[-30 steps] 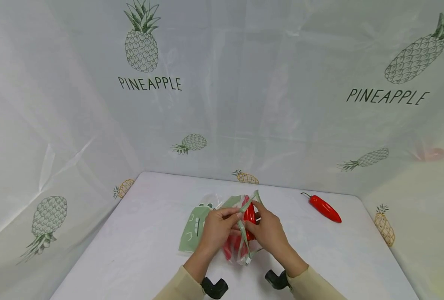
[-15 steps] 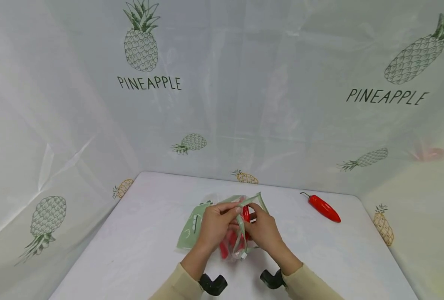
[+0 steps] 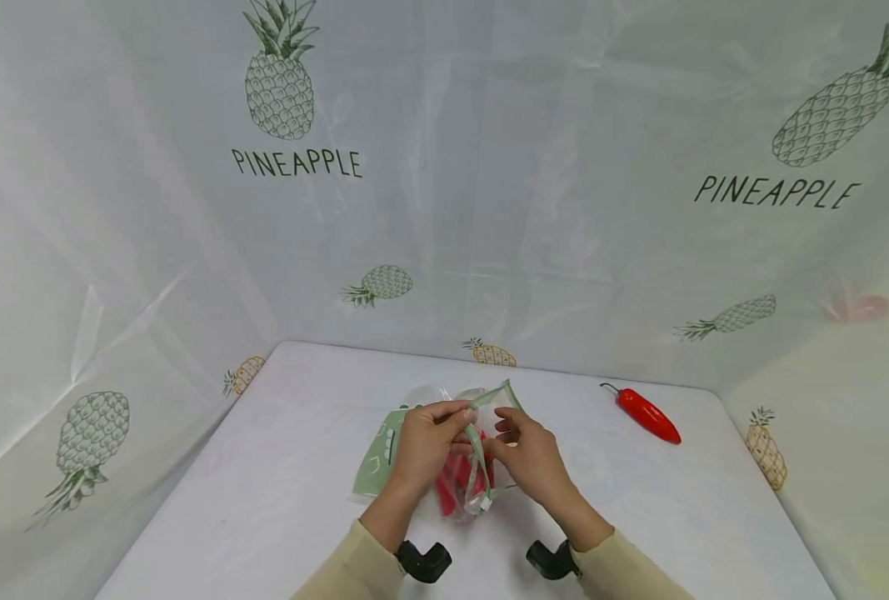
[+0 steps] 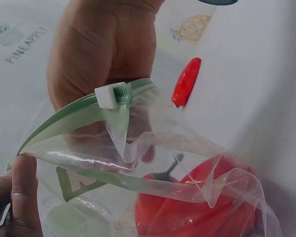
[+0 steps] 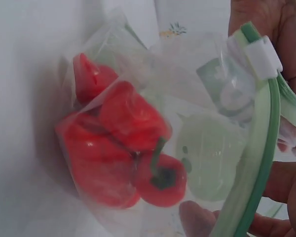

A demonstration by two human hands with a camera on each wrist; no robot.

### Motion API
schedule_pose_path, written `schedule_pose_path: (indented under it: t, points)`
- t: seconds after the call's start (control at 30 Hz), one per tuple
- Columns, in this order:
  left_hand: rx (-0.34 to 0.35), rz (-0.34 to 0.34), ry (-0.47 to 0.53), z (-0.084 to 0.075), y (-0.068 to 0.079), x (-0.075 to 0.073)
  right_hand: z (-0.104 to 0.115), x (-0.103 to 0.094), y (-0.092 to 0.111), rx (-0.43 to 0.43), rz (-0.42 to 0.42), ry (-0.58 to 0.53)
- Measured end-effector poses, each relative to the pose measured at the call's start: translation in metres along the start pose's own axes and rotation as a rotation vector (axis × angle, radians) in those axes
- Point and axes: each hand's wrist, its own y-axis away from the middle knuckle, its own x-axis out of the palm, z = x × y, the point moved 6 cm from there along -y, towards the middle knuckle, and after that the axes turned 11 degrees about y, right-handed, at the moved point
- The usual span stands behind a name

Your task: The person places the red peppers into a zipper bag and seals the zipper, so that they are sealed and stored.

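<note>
A clear zip bag with a green rim (image 3: 478, 458) stands between the hands, its mouth spread apart. My left hand (image 3: 423, 446) pinches the rim on the left side. My right hand (image 3: 530, 457) is at the mouth, its fingers loosely bent, with no pepper in them; in the right wrist view a fingertip (image 5: 197, 219) shows against the bag. Several red peppers (image 5: 133, 118) lie low in the bag, one with a green stem (image 5: 160, 173). The white slider (image 5: 264, 58) sits at the near end of the zip. Some fingers are hidden by the film.
A long red chili pepper (image 3: 648, 415) lies at the back right of the white table (image 3: 279, 500). Left of the hands lies green printed plastic (image 3: 372, 462), partly covered. A pineapple-printed sheet (image 3: 534, 208) hangs behind, with a blurred reddish shape (image 3: 856, 308) at right.
The red pepper in my right hand went down into the bag, and the fingers have loosened from it. My left hand kept its pinch, shifting slightly left with the bag.
</note>
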Motion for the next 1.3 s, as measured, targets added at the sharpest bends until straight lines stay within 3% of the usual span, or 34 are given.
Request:
schedule_pose_path:
  t: [0.3,0.63,1.03,1.3]
  points:
    - [-0.028,-0.009,-0.048,0.005,0.001,-0.001,-0.007,-0.019,0.001,-0.03,-0.096,0.006]
    - [-0.036,-0.001,-0.081,0.012,0.0,0.001,-0.018,-0.042,-0.003,-0.084,-0.107,0.022]
    - [-0.003,0.025,-0.159,0.009,0.001,0.003,-0.031,-0.063,-0.008,-0.091,-0.132,0.082]
    - [-0.017,0.042,-0.137,0.01,0.003,0.007,-0.047,-0.078,-0.014,-0.091,-0.141,0.099]
